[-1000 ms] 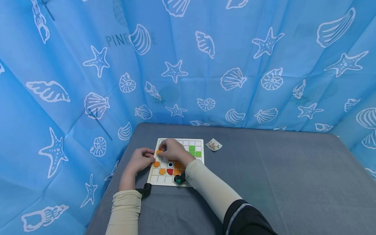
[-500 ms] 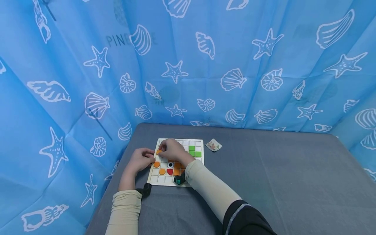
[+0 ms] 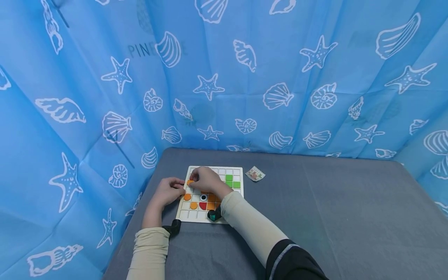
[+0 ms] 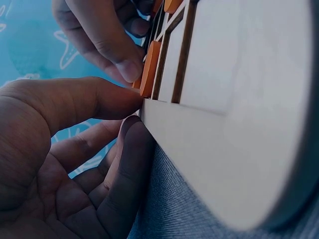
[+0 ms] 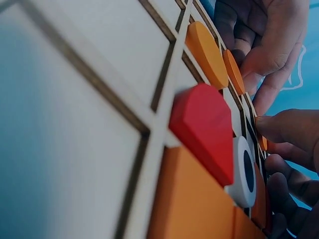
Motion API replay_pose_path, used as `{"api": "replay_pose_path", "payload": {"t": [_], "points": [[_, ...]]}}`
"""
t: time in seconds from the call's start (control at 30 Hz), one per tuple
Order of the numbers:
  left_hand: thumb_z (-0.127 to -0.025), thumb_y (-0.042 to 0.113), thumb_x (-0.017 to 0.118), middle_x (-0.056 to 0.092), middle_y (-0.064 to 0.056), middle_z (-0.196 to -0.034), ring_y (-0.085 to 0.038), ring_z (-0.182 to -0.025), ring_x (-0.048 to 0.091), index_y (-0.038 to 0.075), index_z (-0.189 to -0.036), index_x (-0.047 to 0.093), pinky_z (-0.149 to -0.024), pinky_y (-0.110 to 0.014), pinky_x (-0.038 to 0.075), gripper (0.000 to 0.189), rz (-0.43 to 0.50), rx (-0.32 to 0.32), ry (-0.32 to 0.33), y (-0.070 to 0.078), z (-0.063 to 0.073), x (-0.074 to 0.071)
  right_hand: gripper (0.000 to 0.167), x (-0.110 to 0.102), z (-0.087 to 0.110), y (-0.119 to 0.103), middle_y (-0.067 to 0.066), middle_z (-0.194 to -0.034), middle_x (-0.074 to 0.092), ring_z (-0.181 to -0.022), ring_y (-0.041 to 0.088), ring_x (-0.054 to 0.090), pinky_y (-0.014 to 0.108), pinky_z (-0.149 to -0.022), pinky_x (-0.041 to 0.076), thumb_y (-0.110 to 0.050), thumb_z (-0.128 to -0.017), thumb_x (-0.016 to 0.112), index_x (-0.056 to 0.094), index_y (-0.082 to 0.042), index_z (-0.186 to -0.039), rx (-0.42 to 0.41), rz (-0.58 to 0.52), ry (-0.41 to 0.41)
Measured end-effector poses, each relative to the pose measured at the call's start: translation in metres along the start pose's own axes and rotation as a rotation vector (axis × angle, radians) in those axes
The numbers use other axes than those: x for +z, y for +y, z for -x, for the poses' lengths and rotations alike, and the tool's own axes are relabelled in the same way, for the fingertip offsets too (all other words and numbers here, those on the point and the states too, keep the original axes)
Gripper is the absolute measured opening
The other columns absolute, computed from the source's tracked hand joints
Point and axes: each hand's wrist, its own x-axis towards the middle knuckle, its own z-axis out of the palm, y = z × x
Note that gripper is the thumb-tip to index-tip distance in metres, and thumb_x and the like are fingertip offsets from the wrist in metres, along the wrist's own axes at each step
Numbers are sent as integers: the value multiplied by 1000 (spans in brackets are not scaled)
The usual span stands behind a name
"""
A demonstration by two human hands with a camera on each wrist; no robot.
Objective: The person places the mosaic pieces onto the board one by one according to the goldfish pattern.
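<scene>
A white grid board (image 3: 189, 214) lies on the grey table. My left hand (image 3: 169, 191) is at its left edge, thumb and fingers closed about the rim. Over the board's upper left, my right hand (image 3: 208, 181) pinches a small orange disc (image 3: 190, 182) with thumb and fingers. In the right wrist view, the right thumb (image 5: 284, 127) presses that disc while another orange disc (image 5: 205, 55), a red rounded piece (image 5: 204, 119) and a white eye piece (image 5: 244, 174) sit in the grid. The right hand and forearm hide part of the board.
Green squares (image 3: 229, 177) sit at the board's upper right. A small printed pattern card (image 3: 255, 174) lies beside it on the grey table (image 3: 336, 210). A blue shell-print curtain (image 3: 224, 101) hangs behind and at the left.
The head view has tilted up slightly. Both hands and the pieces keep their places on the board.
</scene>
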Motion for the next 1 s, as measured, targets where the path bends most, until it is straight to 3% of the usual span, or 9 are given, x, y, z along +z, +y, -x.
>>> {"api": "replay_pose_path", "payload": {"t": [0.43, 0.6, 1.0], "points": [[-93, 8, 74, 72, -13, -102, -22, -86, 67, 1, -125, 72, -73, -31, 59, 33, -8, 5, 0, -3, -2, 0, 13, 1, -2, 3, -3, -79, 62, -71, 13, 56, 27, -67, 44, -27, -98, 78, 79, -16, -105, -4, 12, -3], [-93, 8, 74, 72, -13, -101, -22, -85, 67, 1, -125, 73, -72, -31, 60, 33, 1, -2, -4, -3, -2, 0, 17, -1, 1, 3, -3, -85, 65, -75, 13, 57, 28, -70, 47, -27, -99, 77, 79, -15, -110, -9, -2, -21], [-92, 6, 74, 71, -14, -102, -22, -84, 68, 0, -125, 72, -72, -32, 61, 34, 8, -5, -8, -1, -1, 1, 25, -36, 24, 9, 2, -106, 68, -90, 16, 62, 32, -79, 54, -25, -101, 73, 79, -9, -120, -148, -56, 11]]}}
